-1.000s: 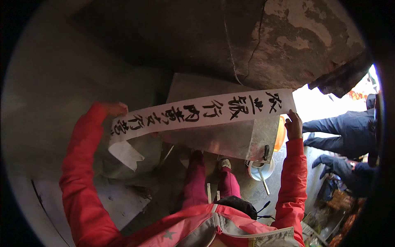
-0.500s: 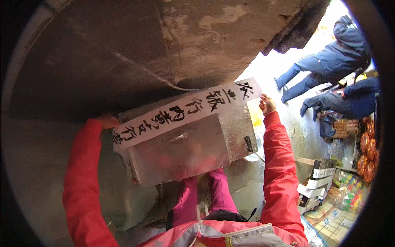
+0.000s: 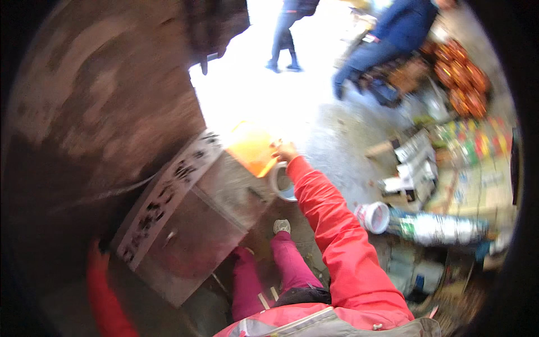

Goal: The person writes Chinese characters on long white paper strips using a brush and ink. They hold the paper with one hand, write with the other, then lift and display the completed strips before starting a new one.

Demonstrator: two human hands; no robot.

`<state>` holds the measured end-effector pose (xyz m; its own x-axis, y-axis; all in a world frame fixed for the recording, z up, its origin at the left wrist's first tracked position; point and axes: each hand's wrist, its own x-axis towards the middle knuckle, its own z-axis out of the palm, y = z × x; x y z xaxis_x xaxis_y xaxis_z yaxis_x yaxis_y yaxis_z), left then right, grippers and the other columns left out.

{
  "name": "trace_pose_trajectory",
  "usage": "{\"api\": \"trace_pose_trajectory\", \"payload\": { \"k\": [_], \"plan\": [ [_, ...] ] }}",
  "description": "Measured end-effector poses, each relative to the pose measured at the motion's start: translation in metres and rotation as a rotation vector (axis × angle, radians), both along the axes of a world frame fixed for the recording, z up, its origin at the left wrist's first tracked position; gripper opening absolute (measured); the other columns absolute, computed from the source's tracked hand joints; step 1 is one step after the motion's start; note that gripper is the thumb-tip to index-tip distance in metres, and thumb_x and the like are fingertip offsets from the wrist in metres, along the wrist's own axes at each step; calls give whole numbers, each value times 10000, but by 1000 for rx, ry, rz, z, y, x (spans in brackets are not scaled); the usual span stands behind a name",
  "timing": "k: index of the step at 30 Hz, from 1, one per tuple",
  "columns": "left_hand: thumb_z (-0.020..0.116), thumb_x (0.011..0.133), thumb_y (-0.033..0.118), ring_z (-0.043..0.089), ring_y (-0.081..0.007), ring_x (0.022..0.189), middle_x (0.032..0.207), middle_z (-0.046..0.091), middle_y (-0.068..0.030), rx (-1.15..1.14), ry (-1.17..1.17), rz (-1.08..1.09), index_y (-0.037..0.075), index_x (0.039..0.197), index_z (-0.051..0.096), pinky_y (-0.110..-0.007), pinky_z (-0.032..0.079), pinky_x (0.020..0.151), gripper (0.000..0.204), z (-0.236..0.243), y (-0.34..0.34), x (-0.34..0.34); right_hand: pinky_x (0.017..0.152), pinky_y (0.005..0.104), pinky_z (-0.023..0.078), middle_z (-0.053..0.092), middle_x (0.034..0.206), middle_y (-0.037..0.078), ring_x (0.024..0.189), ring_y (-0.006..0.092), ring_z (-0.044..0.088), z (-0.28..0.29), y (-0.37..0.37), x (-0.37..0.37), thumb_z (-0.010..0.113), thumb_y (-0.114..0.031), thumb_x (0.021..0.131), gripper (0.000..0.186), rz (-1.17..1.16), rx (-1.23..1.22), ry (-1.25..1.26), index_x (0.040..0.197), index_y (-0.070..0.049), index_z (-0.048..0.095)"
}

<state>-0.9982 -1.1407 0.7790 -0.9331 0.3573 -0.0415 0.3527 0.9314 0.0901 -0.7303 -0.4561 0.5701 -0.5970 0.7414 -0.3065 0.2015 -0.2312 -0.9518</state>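
A long white paper strip [image 3: 171,194] with black brush writing lies slanted along the far edge of a grey metal box-like panel [image 3: 196,236]. My left hand [image 3: 104,246] is at the strip's near left end, dark and smeared by motion, so its fingers do not show. Stretched out past the panel's right corner, my right hand [image 3: 285,151] has its fingers closed at the right edge of a flat orange sheet-like thing [image 3: 251,147]. What the orange thing is exactly, glare and blur hide.
A white bucket [image 3: 284,188] stands below my right hand. A brown rough wall [image 3: 101,84] rises at left. To the right are a white tub [image 3: 373,217], a plastic-wrapped roll [image 3: 443,226], cartons [image 3: 415,163] and red-orange net bags [image 3: 463,78]. Two people stand beyond, by the bright opening.
The view has swung right. My right hand has left the strip's right end and is now at the orange sheet. My left hand stays near the strip's other end.
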Motion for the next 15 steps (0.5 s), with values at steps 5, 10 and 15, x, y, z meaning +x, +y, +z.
{"api": "trace_pose_trajectory", "payload": {
  "k": [5, 10, 15],
  "plan": [
    [653, 888, 162, 550, -313, 1202, 1305, 563, -193, -190, 191, -247, 9, 1358, 497, -407, 448, 1014, 518, 29, 99, 199, 476, 310, 481, 683, 963, 75, 622, 166, 633, -19, 17, 287, 639, -379, 921, 383, -187, -100, -53, 1089, -34, 626],
    [586, 890, 167, 579, -301, 1116, 1180, 612, -198, 196, -287, -600, -31, 1292, 532, -401, 433, 1009, 451, -27, 284, 342, 472, 293, 477, 700, 972, 47, 595, 129, 598, -87, 60, 474, 621, -319, 910, 306, -475, -340, -3, 1069, -58, 631],
    [696, 853, 106, 628, -314, 1101, 1228, 604, -205, 266, -662, -919, -3, 1313, 530, -382, 516, 945, 501, -120, 478, 505, 440, 266, 443, 695, 869, 35, 543, 101, 537, -137, 102, 607, 619, -270, 868, 215, -731, -535, 95, 955, -74, 642]
  ]
}}
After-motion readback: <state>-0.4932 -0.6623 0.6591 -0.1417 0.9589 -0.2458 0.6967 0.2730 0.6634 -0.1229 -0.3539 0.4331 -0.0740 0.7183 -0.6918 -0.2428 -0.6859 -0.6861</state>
